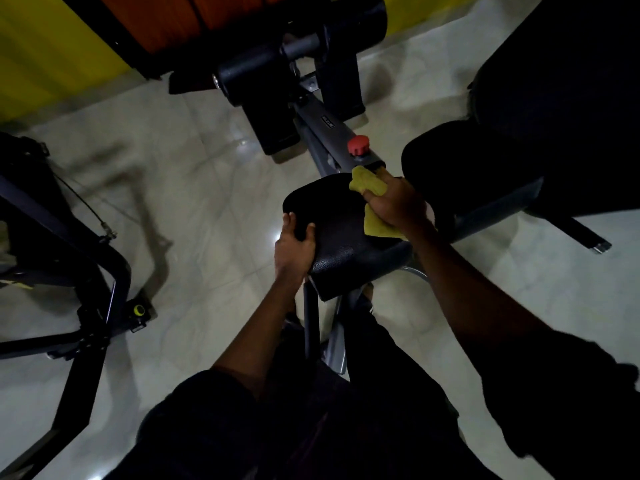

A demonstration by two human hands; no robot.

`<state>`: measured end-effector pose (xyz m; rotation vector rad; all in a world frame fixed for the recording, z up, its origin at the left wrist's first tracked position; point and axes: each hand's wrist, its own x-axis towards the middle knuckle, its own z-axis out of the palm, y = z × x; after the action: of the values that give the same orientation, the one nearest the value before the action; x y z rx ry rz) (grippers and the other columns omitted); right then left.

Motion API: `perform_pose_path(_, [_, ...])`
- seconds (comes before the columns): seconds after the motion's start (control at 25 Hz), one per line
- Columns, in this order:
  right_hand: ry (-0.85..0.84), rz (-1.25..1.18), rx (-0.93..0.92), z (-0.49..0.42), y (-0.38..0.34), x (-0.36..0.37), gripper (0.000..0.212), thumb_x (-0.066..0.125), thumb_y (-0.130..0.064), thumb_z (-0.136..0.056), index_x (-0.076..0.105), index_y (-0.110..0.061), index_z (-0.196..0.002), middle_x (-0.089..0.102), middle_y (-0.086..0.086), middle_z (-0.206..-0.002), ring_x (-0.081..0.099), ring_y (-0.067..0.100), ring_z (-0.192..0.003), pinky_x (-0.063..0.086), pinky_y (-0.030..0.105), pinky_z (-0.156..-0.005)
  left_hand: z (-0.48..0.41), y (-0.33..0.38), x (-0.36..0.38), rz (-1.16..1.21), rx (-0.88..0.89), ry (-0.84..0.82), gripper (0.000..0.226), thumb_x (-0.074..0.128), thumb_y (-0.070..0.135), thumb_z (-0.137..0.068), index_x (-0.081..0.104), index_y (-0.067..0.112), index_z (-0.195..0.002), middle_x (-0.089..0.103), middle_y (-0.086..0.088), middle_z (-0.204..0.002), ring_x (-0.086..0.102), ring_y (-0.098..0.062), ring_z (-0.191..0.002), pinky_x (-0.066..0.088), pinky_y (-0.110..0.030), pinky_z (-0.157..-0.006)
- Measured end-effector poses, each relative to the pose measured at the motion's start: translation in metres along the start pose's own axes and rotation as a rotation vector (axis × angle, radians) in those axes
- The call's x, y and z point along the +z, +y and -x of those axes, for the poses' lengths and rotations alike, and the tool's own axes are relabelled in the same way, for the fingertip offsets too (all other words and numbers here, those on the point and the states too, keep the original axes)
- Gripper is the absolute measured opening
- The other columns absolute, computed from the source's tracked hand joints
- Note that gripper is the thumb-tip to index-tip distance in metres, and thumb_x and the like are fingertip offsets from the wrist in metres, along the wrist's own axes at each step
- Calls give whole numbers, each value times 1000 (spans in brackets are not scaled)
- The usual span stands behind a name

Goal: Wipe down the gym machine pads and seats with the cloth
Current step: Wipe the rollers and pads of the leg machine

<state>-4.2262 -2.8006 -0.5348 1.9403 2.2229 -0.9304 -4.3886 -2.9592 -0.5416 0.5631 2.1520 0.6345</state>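
The yellow cloth (374, 226) lies bunched at the right edge of the black seat (332, 216), centre of the frame. The right hand (398, 202) clenches it and presses it onto the vinyl. The left hand (294, 249) grips the seat's left edge, apparently steadying it. This seat looks mid-wipe; next, the cloth likely needs dragging leftward across the uncovered surface. A red knob (357, 145) sits just above, and another dark pad (450, 161) lies to the right.

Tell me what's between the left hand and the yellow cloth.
In the head view, only bare black seat pad lies between the left hand and the cloth held by the right hand.
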Motion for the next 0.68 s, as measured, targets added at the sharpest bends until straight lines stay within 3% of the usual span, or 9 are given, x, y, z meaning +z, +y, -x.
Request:
perform_pose_path(0.12, [-65,-14,50,-3,-4,-3,67,53,-69,-80,52,-32,-135,68,11,-117,63,39,-110,52,49,-92,-15,-7,-23,-133,63,-126,67,57,54,-92,42,20,-148,46,-2,-150,44,-23,-137,35,-31,-110])
perform_pose_path(0.24, [147,-56,164,33,6,5,66,47,-69,-80,53,-32,-134,64,7,-123,62,36,-110,52,50,-91,-29,-2,-40,-346,165,-262,75,55,62,-90,40,18,-148,48,-6,-148,46,-30,-134,39,-35,-106])
perform_pose_path(0.4, [350,-212,426,92,-1,40,69,40,-64,-96,35,-22,-151,37,14,-154,45,43,-128,40,58,-103,-33,8,-53,-342,171,-507,99,64,75,-74,32,22,-151,41,-3,-152,43,-29,-136,37,-33,-103])
perform_pose_path(0.56, [549,-471,546,113,-28,55,72,38,-60,-99,25,-17,-156,36,22,-152,52,46,-121,43,54,-99,-32,2,-53,-298,209,-528,103,68,76,-69,32,22,-149,40,-4,-151,44,-29,-134,38,-35,-104])
perform_pose_path(0.68, [544,-630,674,127,-36,52,67,38,-49,-105,23,-7,-155,43,26,-148,52,44,-125,43,52,-99,-32,-1,-52,-294,294,-508,101,66,75,-71,30,23,-150,34,-8,-156,42,-32,-137,38,-38,-109])
